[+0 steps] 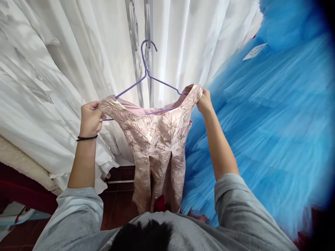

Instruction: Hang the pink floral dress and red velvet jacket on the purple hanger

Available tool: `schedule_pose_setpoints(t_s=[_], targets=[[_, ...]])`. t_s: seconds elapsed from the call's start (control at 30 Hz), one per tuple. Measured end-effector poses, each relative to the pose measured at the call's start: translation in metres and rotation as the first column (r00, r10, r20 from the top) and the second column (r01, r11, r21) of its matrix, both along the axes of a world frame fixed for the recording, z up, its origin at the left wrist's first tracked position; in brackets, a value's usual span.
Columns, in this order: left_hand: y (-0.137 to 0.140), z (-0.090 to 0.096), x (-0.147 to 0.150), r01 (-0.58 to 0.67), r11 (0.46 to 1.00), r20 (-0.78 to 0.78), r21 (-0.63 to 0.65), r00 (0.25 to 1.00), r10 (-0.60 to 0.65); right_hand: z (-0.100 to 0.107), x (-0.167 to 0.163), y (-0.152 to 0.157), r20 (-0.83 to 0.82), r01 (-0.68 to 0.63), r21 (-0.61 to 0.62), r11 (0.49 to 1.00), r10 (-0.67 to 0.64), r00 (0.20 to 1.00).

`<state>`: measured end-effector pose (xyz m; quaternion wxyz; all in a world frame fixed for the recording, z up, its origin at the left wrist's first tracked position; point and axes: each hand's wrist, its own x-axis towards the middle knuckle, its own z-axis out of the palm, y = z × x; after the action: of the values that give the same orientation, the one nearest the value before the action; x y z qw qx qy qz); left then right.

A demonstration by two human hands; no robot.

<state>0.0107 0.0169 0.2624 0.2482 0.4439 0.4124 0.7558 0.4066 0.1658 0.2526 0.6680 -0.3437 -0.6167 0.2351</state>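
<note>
- Pink brocade dress (167,129): carried on the purple hanger (162,82), in front of the body; neckline was turned up, skirt was hung downward.
- Left hand (90,118): fingers were clamped on the shoulder strap at the hanger's left end.
- Right hand (205,101): fingers were closed on the opposite strap, at the hanger's right end.
- Done, as judged: hanger was set within the neckline, with both straps drawn out to its ends.
- Left, as judged: release of both straps was not yet made; whether the hook was borne by the metal rack (134,45) could not be told.
- Clearance: the hanger's right end was closely bordered by the blue tulle gown (261,122); white fabric (188,31) was spread behind. Open floor (115,209) was seen beside the skirt's left edge.
</note>
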Motion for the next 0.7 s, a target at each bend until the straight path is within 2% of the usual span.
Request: schedule_pose_setpoints(t_s=[0.07, 0.1, 0.17, 0.2, 0.23, 0.27, 0.33, 0.4, 0.47, 0.53, 0.6, 0.67, 0.7], targets=[[0.005, 0.004, -0.01, -0.021, 0.999, -0.048, 0.026, 0.999, 0.022, 0.018, -0.005, -0.002, 0.216, -0.06, -0.007, 0.998, 0.06, 0.975], [0.008, 0.005, -0.015, -0.034, 0.999, -0.08, 0.033, 0.996, 0.037, 0.025, -0.006, -0.005, 0.361, -0.086, -0.044, 0.995, 0.096, 0.928], [0.016, 0.008, -0.024, -0.042, 0.999, -0.149, 0.01, 0.988, 0.043, 0.036, -0.005, -0.015, 0.634, -0.097, -0.15, 0.984, 0.171, 0.754], [0.02, 0.009, -0.027, -0.03, 0.999, -0.18, -0.025, 0.983, 0.025, 0.039, -0.002, -0.021, 0.723, -0.081, -0.189, 0.979, 0.194, 0.663], [0.025, 0.01, -0.031, -0.011, 0.998, -0.204, -0.064, 0.979, -0.003, 0.043, 0.001, -0.028, 0.768, -0.063, -0.204, 0.977, 0.199, 0.608], [0.028, 0.011, -0.033, 0.012, 0.995, -0.224, -0.101, 0.974, -0.034, 0.045, 0.004, -0.034, 0.773, -0.055, -0.196, 0.979, 0.188, 0.606], [0.034, 0.011, -0.039, 0.043, 0.989, -0.28, -0.14, 0.957, -0.081, 0.049, 0.009, -0.049, 0.692, -0.083, -0.166, 0.983, 0.176, 0.7], [0.035, 0.01, -0.045, 0.055, 0.99, -0.364, -0.13, 0.926, -0.099, 0.05, 0.011, -0.063, 0.603, -0.154, -0.172, 0.973, 0.227, 0.765], [0.033, 0.01, -0.052, 0.104, 0.981, -0.416, -0.161, 0.894, -0.163, 0.048, 0.009, -0.074, 0.588, -0.197, -0.17, 0.965, 0.26, 0.766], [0.031, 0.01, -0.057, 0.143, 0.967, -0.386, -0.211, 0.897, -0.217, 0.042, 0.003, -0.081, 0.605, -0.156, -0.113, 0.981, 0.192, 0.772], [0.031, 0.011, -0.057, 0.089, 0.979, -0.379, -0.183, 0.912, -0.154, 0.034, -0.005, -0.086, 0.591, -0.054, -0.019, 0.998, 0.055, 0.805], [0.031, 0.013, -0.052, -0.064, 0.997, -0.414, -0.054, 0.91, 0.036, 0.025, -0.012, -0.089, 0.554, 0.019, 0.043, 0.999, -0.039, 0.832], [0.032, 0.014, -0.05, -0.135, 0.991, -0.421, 0.019, 0.898, 0.13, 0.02, -0.015, -0.09, 0.535, 0.023, 0.046, 0.999, -0.044, 0.844]])
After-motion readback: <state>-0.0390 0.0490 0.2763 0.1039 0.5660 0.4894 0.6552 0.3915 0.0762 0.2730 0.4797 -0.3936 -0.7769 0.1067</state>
